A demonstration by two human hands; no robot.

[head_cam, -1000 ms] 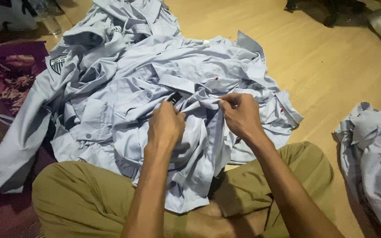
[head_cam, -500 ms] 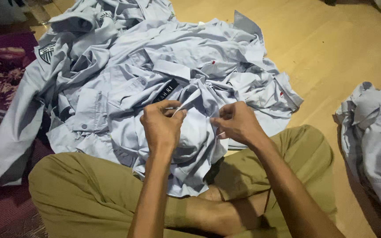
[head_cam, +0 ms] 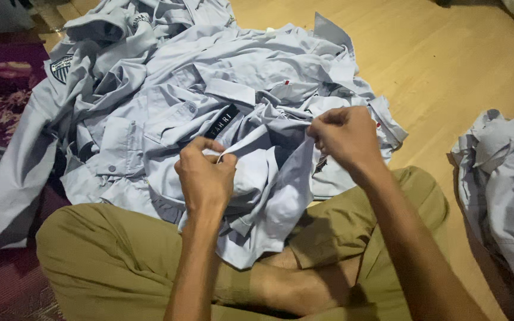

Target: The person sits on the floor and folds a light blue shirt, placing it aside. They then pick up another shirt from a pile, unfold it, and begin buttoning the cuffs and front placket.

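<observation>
A pale blue shirt (head_cam: 269,196) lies across my lap, on top of a big heap of pale blue shirts (head_cam: 168,89) on the wooden floor. My left hand (head_cam: 206,175) pinches a fold of this shirt near a black name tag (head_cam: 221,120). My right hand (head_cam: 346,137) grips another edge of the same shirt, pulled out to the right, so the cloth stretches between both hands. My crossed legs in khaki trousers (head_cam: 102,261) sit under the shirt.
A second, smaller pile of pale blue shirts (head_cam: 507,178) lies at the right edge. A dark red patterned rug (head_cam: 1,95) covers the floor on the left. Bare wooden floor (head_cam: 447,65) shows at the upper right.
My hands have moved apart: the right hand has pulled the shirt's edge out to the right while the left hand holds its fold, so the cloth is spread wider.
</observation>
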